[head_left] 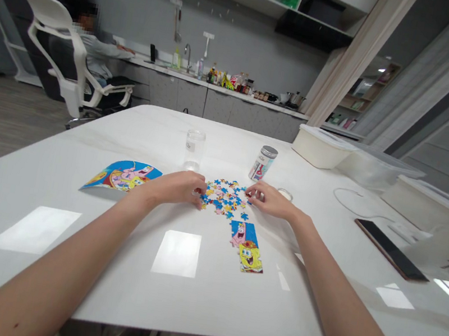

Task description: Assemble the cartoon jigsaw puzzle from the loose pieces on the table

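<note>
A heap of loose jigsaw puzzle pieces, blue, yellow and pink, lies on the white table between my hands. My left hand is at the heap's left edge, fingers curled together; what they hold is hard to make out. On the opposite side, my right hand has thumb and fingertips closed on a small puzzle piece, largely hidden. Nearer me is a joined puzzle section with a pink starfish and a yellow cartoon face. A curved picture sheet with similar characters lies left of my left hand.
Behind the heap stand a clear jar and a printed canister with a grey lid. A ring-shaped lid lies behind my right hand. Rightward are a phone, a cable and storage boxes. Someone sits at the far counter.
</note>
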`<state>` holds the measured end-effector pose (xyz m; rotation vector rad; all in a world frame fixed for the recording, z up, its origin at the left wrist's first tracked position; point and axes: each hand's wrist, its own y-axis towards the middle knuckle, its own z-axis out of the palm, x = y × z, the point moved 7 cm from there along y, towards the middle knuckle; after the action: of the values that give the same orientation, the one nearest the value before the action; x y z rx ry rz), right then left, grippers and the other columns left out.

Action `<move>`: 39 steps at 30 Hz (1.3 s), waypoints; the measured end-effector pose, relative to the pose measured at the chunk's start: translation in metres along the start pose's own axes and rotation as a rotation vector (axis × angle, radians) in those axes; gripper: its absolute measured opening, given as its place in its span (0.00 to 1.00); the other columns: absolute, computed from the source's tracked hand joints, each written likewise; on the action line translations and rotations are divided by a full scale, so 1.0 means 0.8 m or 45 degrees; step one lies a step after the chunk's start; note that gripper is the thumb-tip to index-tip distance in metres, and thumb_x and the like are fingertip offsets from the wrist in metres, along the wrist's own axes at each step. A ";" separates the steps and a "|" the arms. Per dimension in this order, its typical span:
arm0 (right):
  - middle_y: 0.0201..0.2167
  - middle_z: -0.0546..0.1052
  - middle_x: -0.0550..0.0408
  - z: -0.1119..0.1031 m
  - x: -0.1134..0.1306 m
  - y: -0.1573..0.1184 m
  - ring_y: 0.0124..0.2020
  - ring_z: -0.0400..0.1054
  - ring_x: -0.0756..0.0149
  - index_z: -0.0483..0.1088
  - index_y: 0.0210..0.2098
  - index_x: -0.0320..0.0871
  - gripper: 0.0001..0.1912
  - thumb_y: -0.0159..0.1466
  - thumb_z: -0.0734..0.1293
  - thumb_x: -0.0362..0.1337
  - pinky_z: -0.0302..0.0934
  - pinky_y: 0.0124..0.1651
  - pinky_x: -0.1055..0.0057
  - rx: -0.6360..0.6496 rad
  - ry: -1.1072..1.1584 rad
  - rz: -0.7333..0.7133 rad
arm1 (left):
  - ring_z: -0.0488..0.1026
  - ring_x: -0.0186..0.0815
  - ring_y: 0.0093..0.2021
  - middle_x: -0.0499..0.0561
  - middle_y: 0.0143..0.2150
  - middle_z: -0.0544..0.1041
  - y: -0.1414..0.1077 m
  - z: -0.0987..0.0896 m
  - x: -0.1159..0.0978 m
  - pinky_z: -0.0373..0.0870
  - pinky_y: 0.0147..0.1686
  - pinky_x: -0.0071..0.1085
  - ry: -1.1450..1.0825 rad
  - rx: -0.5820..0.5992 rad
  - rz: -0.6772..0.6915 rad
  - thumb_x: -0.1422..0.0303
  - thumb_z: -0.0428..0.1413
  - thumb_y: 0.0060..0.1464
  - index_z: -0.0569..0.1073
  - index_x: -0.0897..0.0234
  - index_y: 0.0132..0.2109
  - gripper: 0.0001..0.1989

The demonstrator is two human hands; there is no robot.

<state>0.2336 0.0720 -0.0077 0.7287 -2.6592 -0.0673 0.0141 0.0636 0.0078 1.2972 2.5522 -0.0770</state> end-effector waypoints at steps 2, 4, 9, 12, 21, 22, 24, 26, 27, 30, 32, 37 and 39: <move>0.38 0.72 0.50 0.001 0.000 -0.001 0.33 0.67 0.66 0.72 0.43 0.42 0.12 0.59 0.66 0.34 0.64 0.40 0.67 0.010 -0.005 -0.021 | 0.72 0.34 0.35 0.49 0.35 0.75 0.001 0.001 0.001 0.64 0.36 0.26 0.023 -0.013 0.003 0.69 0.59 0.52 0.75 0.64 0.33 0.03; 0.38 0.72 0.50 0.001 0.001 -0.001 0.34 0.67 0.66 0.72 0.43 0.42 0.13 0.58 0.66 0.33 0.64 0.40 0.67 0.016 -0.010 -0.028 | 0.72 0.35 0.37 0.50 0.36 0.75 0.002 0.002 -0.002 0.64 0.37 0.27 0.060 -0.038 0.028 0.70 0.56 0.55 0.75 0.64 0.35 0.03; 0.39 0.72 0.49 0.002 0.004 0.000 0.35 0.67 0.65 0.71 0.43 0.41 0.11 0.61 0.64 0.35 0.63 0.43 0.65 0.013 -0.032 0.011 | 0.72 0.37 0.43 0.54 0.44 0.74 0.008 0.018 -0.027 0.65 0.44 0.29 0.079 -0.066 0.190 0.71 0.52 0.60 0.76 0.62 0.46 0.10; 0.40 0.72 0.49 0.003 0.007 0.001 0.35 0.67 0.65 0.71 0.44 0.41 0.12 0.61 0.64 0.35 0.63 0.44 0.64 0.023 -0.036 0.014 | 0.71 0.36 0.45 0.54 0.45 0.74 0.010 0.026 -0.039 0.65 0.45 0.28 0.088 -0.070 0.272 0.70 0.52 0.62 0.76 0.60 0.47 0.11; 0.40 0.72 0.49 0.003 0.004 0.000 0.35 0.67 0.65 0.71 0.43 0.42 0.11 0.61 0.64 0.35 0.64 0.43 0.65 0.018 -0.022 0.024 | 0.72 0.35 0.42 0.51 0.42 0.75 0.007 0.015 -0.022 0.66 0.42 0.27 0.085 -0.087 0.182 0.76 0.52 0.57 0.77 0.62 0.39 0.10; 0.40 0.72 0.49 0.003 0.003 0.000 0.35 0.67 0.65 0.71 0.43 0.42 0.11 0.61 0.64 0.35 0.64 0.43 0.65 0.017 -0.020 0.027 | 0.72 0.35 0.43 0.51 0.43 0.75 0.007 0.015 -0.021 0.66 0.43 0.28 0.077 -0.085 0.180 0.76 0.52 0.57 0.77 0.62 0.39 0.10; 0.41 0.72 0.49 0.004 0.003 0.001 0.36 0.67 0.64 0.71 0.44 0.42 0.11 0.61 0.64 0.35 0.64 0.43 0.65 0.020 -0.017 0.034 | 0.72 0.36 0.44 0.51 0.43 0.76 0.007 0.016 -0.022 0.66 0.45 0.29 0.063 -0.075 0.169 0.77 0.51 0.57 0.76 0.62 0.41 0.10; 0.41 0.72 0.48 0.004 0.004 0.001 0.36 0.68 0.64 0.71 0.44 0.41 0.11 0.61 0.64 0.35 0.64 0.43 0.65 0.028 -0.016 0.045 | 0.72 0.36 0.45 0.52 0.44 0.77 0.008 0.017 -0.025 0.66 0.45 0.29 0.055 -0.078 0.148 0.77 0.51 0.57 0.75 0.62 0.43 0.11; 0.41 0.72 0.48 0.004 0.005 0.001 0.36 0.68 0.64 0.71 0.44 0.41 0.11 0.62 0.64 0.35 0.64 0.43 0.65 0.032 -0.019 0.047 | 0.73 0.36 0.44 0.52 0.44 0.77 0.008 0.017 -0.026 0.66 0.45 0.30 0.053 -0.088 0.139 0.76 0.51 0.57 0.74 0.62 0.43 0.11; 0.41 0.72 0.49 0.003 0.007 0.000 0.37 0.68 0.64 0.71 0.44 0.41 0.11 0.62 0.64 0.35 0.64 0.45 0.64 0.039 -0.031 0.045 | 0.73 0.37 0.43 0.52 0.42 0.77 0.008 0.016 -0.027 0.66 0.44 0.30 0.042 -0.134 0.108 0.76 0.52 0.55 0.73 0.62 0.46 0.12; 0.41 0.72 0.48 0.003 0.008 0.000 0.36 0.68 0.64 0.72 0.44 0.41 0.11 0.62 0.64 0.35 0.64 0.45 0.64 0.038 -0.032 0.049 | 0.73 0.37 0.42 0.52 0.41 0.76 0.006 0.011 -0.022 0.67 0.42 0.31 0.037 -0.185 0.067 0.75 0.53 0.53 0.72 0.63 0.47 0.13; 0.42 0.72 0.48 0.003 0.008 0.000 0.36 0.68 0.65 0.72 0.44 0.41 0.11 0.61 0.64 0.35 0.64 0.44 0.65 0.039 -0.008 0.071 | 0.73 0.37 0.40 0.51 0.39 0.74 -0.006 -0.015 0.007 0.67 0.41 0.31 0.062 -0.355 -0.037 0.74 0.54 0.51 0.70 0.63 0.46 0.14; 0.42 0.72 0.48 0.003 0.008 0.000 0.37 0.68 0.64 0.72 0.44 0.41 0.11 0.61 0.64 0.34 0.64 0.45 0.65 0.040 -0.002 0.073 | 0.73 0.36 0.40 0.51 0.40 0.75 -0.011 -0.024 0.018 0.67 0.41 0.30 0.044 -0.352 -0.064 0.74 0.54 0.49 0.69 0.63 0.46 0.15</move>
<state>0.2276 0.0683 -0.0077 0.6619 -2.6866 -0.0110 -0.0052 0.0730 0.0216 1.1377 2.5142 0.2807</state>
